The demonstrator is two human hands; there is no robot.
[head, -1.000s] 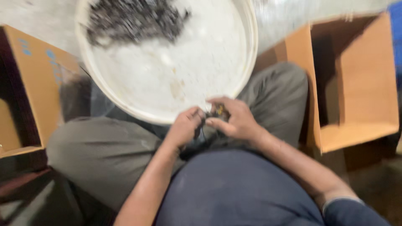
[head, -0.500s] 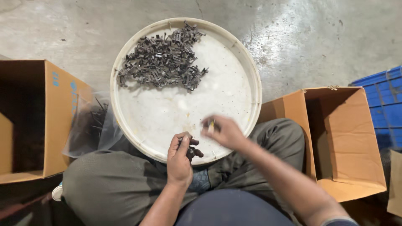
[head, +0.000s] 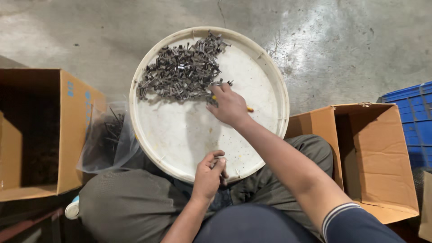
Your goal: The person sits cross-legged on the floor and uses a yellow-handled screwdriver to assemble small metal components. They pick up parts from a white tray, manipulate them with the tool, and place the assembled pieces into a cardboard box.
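A person sits on a grey concrete floor point(head: 351, 40) with a large round white tray point(head: 189, 135) resting against the knees. To the left stands an open cardboard box point(head: 67, 130), dark inside, and between it and the tray lies a clear plastic bag point(head: 105, 139) with a few dark pieces in it. To the right stands a second open cardboard box point(head: 382, 157), and behind that the corner of a blue plastic crate point(head: 411, 103). Nothing lies between the hands and the tray.

A heap of small dark metal parts point(head: 180, 69) covers the far left part of the tray; the near half is bare. The right hand point(head: 229, 105) reaches across the tray, its fingers curled down onto the near edge of the heap, with something yellow showing beneath the palm; what exactly it pinches cannot be told. The left hand point(head: 209, 173) hovers at the tray's near rim, fingers pressed together around a few of the dark parts, well apart from the heap.
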